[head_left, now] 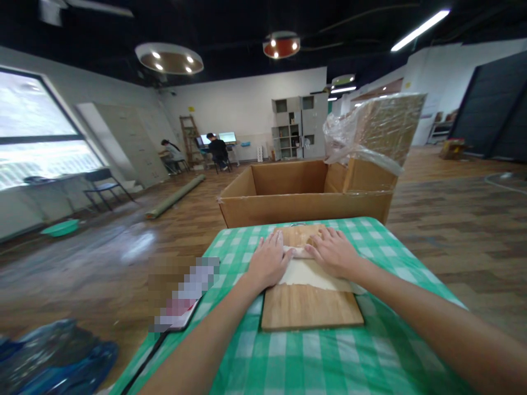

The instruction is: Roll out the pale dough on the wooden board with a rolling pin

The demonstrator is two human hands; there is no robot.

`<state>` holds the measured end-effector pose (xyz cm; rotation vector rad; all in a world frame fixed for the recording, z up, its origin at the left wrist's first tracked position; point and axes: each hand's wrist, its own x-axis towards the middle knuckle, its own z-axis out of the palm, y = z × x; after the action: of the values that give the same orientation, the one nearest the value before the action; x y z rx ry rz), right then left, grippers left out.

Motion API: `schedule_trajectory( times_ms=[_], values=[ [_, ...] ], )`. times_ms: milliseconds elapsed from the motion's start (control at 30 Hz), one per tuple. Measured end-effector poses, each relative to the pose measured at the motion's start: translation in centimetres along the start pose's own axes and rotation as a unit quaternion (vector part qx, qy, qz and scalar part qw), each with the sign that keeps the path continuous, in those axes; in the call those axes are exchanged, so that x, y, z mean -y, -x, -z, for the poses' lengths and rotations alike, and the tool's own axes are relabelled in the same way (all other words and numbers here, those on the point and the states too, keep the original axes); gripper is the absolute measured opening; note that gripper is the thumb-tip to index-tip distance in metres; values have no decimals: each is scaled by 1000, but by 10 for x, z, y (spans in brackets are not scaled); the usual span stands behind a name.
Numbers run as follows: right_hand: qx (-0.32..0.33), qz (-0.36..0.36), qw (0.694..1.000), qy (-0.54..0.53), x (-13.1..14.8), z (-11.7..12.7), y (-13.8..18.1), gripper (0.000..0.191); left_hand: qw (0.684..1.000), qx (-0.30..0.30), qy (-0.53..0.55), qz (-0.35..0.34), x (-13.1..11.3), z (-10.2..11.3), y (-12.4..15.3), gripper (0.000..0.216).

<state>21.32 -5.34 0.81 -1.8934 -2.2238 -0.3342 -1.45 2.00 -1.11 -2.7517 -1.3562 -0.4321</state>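
Observation:
A wooden board (310, 307) lies on a table with a green and white checked cloth (329, 356). On the board is a flat sheet of pale dough (304, 271), rolled or folded up at its far end. My left hand (269, 260) and my right hand (333, 252) lie side by side on the dough's far end, fingers stretched forward and pressing down on it. Neither hand grips anything.
A large open cardboard box (304, 195) stands just beyond the table's far edge, with a plastic-wrapped box (379, 129) at its right. A blurred object (185, 296) lies at the table's left edge. Blue plastic (57, 356) lies on the floor. Two people sit at far desks.

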Motion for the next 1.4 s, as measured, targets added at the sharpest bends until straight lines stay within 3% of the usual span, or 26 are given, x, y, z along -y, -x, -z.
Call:
schedule_trajectory(
  times_ms=[233, 400, 667, 833, 1133, 1267, 1400],
  values=[
    [-5, -81, 997, -8, -24, -19, -47, 68, 994, 67, -55, -70, 20, -15, -68, 57],
    [32, -69, 997, -32, -34, -27, -65, 69, 989, 78, -94, -85, 33, -25, -93, 51],
    [20, -16, 999, -32, -28, -27, -45, 66, 989, 34, -104, -94, 21, -19, -66, 57],
    [0, 17, 999, -33, -19, -24, -23, 71, 998, 15, -34, -52, 6, -4, -38, 62],
    [16, 55, 996, -62, 5, -6, 34, 85, 998, 53, 26, -32, -11, 30, 26, 65],
    [12, 74, 994, -80, 6, -3, 43, 89, 995, 79, 38, -43, -9, 38, 30, 67],
    [35, 58, 994, -82, -1, -8, 24, 90, 994, 81, 44, -54, -3, 31, 12, 67]
  ],
)
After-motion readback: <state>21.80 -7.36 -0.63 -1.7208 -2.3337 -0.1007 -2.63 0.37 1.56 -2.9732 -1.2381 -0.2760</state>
